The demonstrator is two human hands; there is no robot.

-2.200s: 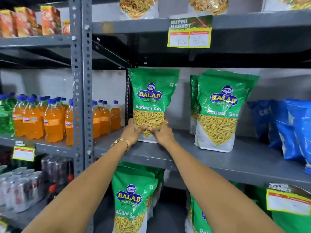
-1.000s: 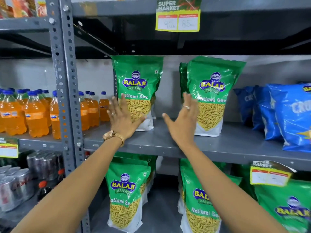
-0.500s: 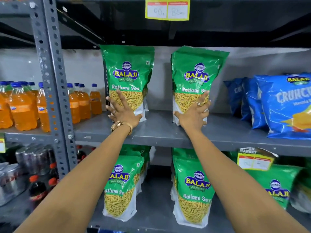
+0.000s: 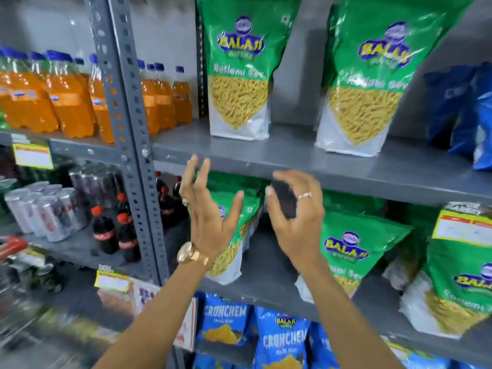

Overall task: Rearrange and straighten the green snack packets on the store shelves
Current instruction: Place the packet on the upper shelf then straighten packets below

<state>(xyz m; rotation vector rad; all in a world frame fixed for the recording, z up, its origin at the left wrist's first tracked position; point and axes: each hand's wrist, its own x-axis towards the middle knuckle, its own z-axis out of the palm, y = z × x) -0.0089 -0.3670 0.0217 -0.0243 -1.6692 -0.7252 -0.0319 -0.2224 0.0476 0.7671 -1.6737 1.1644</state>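
Note:
Two green Balaji Ratlami Sev packets stand upright on the upper grey shelf (image 4: 292,153): a left packet (image 4: 238,73) and a right packet (image 4: 370,81). On the shelf below stand more green packets: one (image 4: 247,209) partly hidden behind my left hand, one (image 4: 356,243) right of my right hand, and one (image 4: 460,283) at the far right. My left hand (image 4: 210,217) and my right hand (image 4: 295,219) hover in front of the lower shelf with fingers spread, holding nothing. They touch no packet.
A perforated grey upright post (image 4: 127,129) divides the bays. Orange drink bottles (image 4: 61,97) fill the left shelf, with cans (image 4: 45,211) and cola bottles (image 4: 111,233) beneath. Blue snack bags (image 4: 460,113) stand at the upper right, blue Crunchem bags (image 4: 253,334) on the bottom shelf.
Both hands have left the two upper packets and dropped to the shelf below, fingers spread. The view has tilted downward, bringing the bottom shelf into sight.

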